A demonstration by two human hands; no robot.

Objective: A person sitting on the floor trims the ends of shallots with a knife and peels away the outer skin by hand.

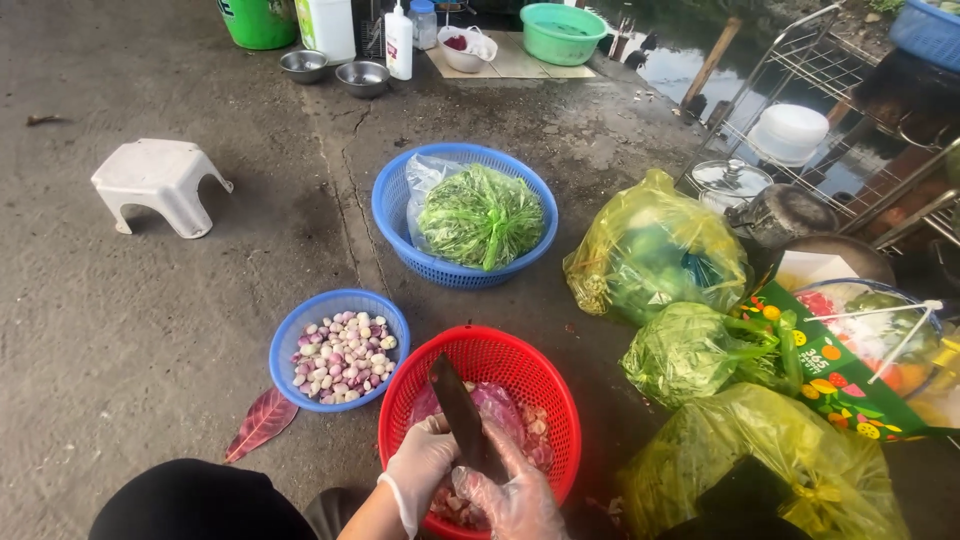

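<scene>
Concrete floor [150, 330], grey, cracked and damp-looking, carries everything we list; the setting is outdoors, with dark water beyond the edge at the upper right.

Left: white plastic stool [158, 183], standing alone; one reddish fallen leaf [262, 422].

Centre left: small blue basket [290, 335] of peeled purple-and-white shallots [343, 357].

Centre: our left hand [420, 465], gloved in white, and our right hand [510, 495], in a clear plastic glove, meet over the red basket [545, 385]. The right fingers are clenched around the handle of a dark knife [462, 415], blade angled up and away; the left fingers are curled on something small beside the blade, too hidden for us to name. More shallots and skins lie in the red basket below.

Risks, as we judge them: the blade sits just beside the left fingers, and a loose, slick glove could let the handle turn and nick them; a peeled piece could drop onto the gritty floor.

Centre above: large blue basket [395, 215] holding bagged greens [482, 215]. Far edge: steel bowls [362, 77], bottles, green basin [563, 32].

Right: yellow bags of vegetables [655, 245], wire rack [800, 140] with lids and pots.
</scene>
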